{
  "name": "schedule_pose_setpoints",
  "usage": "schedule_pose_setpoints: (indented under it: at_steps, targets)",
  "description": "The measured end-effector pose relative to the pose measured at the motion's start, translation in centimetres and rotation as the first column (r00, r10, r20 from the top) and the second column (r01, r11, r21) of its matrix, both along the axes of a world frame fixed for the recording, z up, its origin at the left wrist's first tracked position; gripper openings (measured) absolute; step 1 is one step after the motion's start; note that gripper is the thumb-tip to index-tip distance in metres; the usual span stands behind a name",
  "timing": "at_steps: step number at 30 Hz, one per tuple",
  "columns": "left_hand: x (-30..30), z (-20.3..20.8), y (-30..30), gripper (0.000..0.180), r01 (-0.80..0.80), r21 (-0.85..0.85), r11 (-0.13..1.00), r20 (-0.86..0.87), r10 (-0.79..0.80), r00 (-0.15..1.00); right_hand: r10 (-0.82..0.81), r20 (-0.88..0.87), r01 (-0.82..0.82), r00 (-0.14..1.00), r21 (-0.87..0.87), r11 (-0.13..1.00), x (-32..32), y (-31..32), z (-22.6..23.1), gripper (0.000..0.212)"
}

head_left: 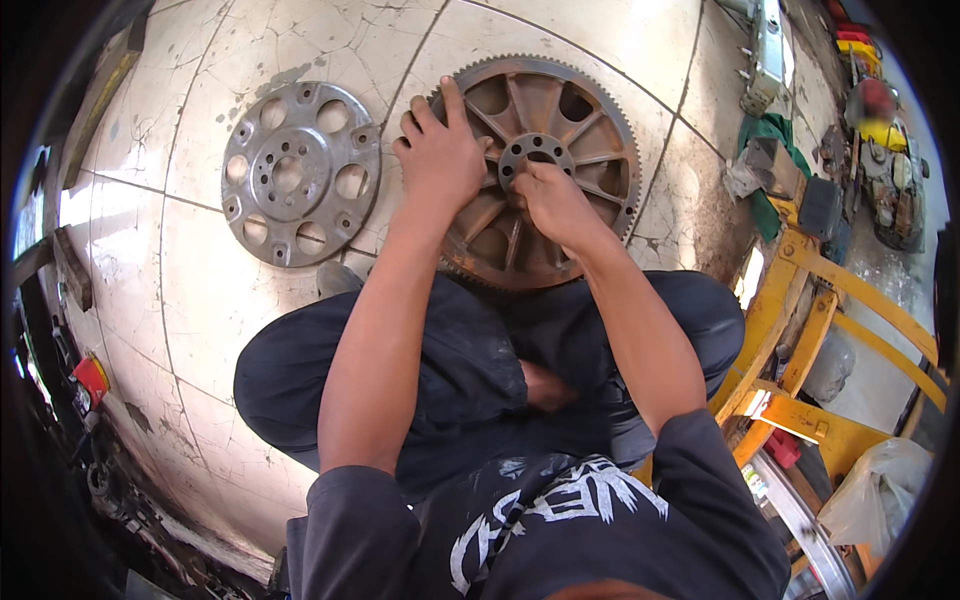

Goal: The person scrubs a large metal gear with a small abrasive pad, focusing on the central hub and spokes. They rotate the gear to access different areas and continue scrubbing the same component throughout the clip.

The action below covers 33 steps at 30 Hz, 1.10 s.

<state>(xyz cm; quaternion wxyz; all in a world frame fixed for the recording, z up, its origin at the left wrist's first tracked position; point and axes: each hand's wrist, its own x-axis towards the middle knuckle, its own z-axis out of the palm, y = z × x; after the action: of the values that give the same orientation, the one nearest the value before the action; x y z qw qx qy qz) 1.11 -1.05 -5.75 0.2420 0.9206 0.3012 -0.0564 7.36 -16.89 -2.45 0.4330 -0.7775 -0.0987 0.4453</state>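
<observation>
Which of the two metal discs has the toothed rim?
The rust-brown spoked wheel on the right, with the right hand at its hub. The grey plate left of it has a smooth rim and large round holes.

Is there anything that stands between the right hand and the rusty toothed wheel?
Nothing visible does: the right hand is at the centre of the rusty toothed wheel; the left hand is at its left side.

Yellow frame [845, 435], green cloth [765, 215] and pale plastic bag [880, 490] at right
</observation>
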Motion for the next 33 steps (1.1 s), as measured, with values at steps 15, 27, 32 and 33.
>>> schedule_pose_setpoints:
  at_steps: [15, 27, 32, 33]
  targets:
    - [0.2, 1.3, -0.2, 0.095, -0.015, -0.037, 0.999, -0.04, 0.013, 0.999, 0.107, 0.185, -0.096, 0.977, -0.068, 0.993, 0.6, -0.3, -1.6, 0.03]
    - [-0.1, 0.8, 0.4, 0.099, 0.0, 0.006, 1.0, -0.011, 0.0, 1.0, -0.116, -0.081, 0.124, 0.99, 0.093, 0.988, -1.1, -0.2, 0.8, 0.03]
    - [0.2, 0.9, 0.4, 0.097, -0.006, 0.004, 1.0, -0.022, 0.006, 1.0, -0.05, -0.032, 0.05, 0.998, -0.002, 0.999, 0.8, 0.2, -0.7, 0.027]
    - [0.2, 0.8, 0.7, 0.098, 0.007, 0.011, 1.0, -0.013, -0.007, 1.0, -0.074, -0.058, 0.075, 0.996, 0.021, 0.997, 0.4, 0.3, 0.1, 0.026]
